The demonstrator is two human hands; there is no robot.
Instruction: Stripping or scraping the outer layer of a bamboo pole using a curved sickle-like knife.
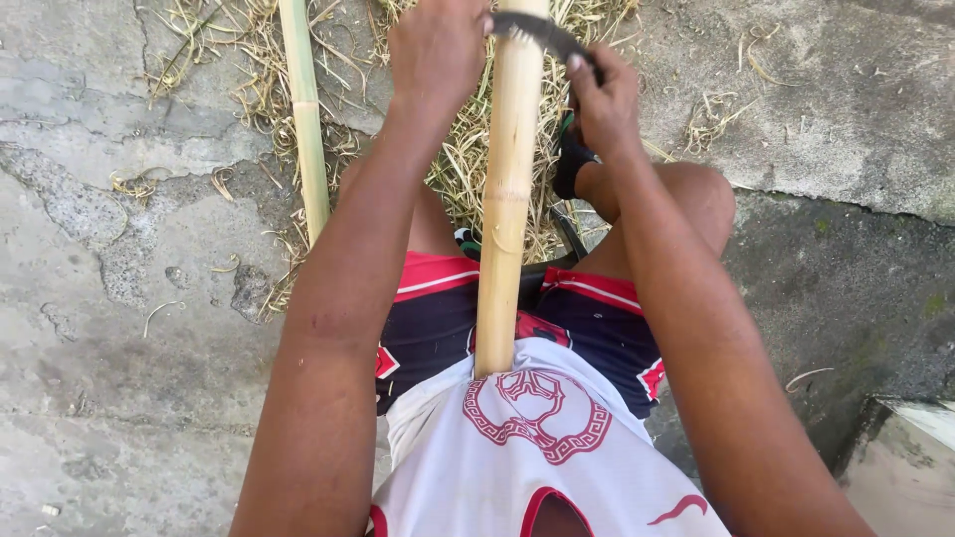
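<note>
My left hand point(438, 50) and right hand point(602, 99) each clench one end of a dark curved blade point(542, 35) laid across the thick bamboo pole point(507, 199). The pole's long axis runs from my belly straight away between my knees, passing under my fingers. One more pole, a thinner bamboo stick point(303, 109), lies left of my left hand, nearly parallel, among dry shavings point(468, 159).

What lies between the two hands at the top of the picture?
In the head view, the thick bamboo pole stands between the left hand and right hand, crossed by a dark blade.
</note>
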